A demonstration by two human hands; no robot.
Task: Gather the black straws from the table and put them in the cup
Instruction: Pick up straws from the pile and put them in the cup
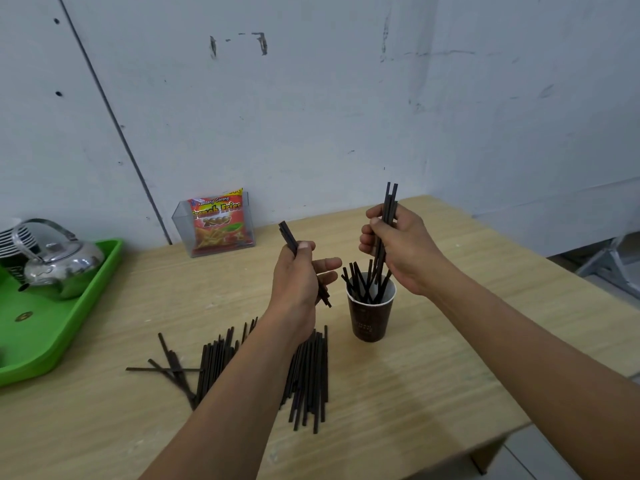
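Note:
A dark brown paper cup (370,317) stands upright on the wooden table (450,358), with several black straws sticking out of it. My right hand (398,251) is just above the cup, closed on a bundle of black straws (389,202) whose lower ends reach into the cup's mouth. My left hand (299,275), left of the cup, grips a smaller bunch of black straws (288,235) tilted up to the left. A pile of loose black straws (308,375) lies on the table under my left forearm, which hides part of it.
A green tray (52,334) with a metal kettle (59,261) sits at the left edge. A clear holder with a red French Fries packet (216,223) stands against the wall. The table's front right corner lies near my right forearm.

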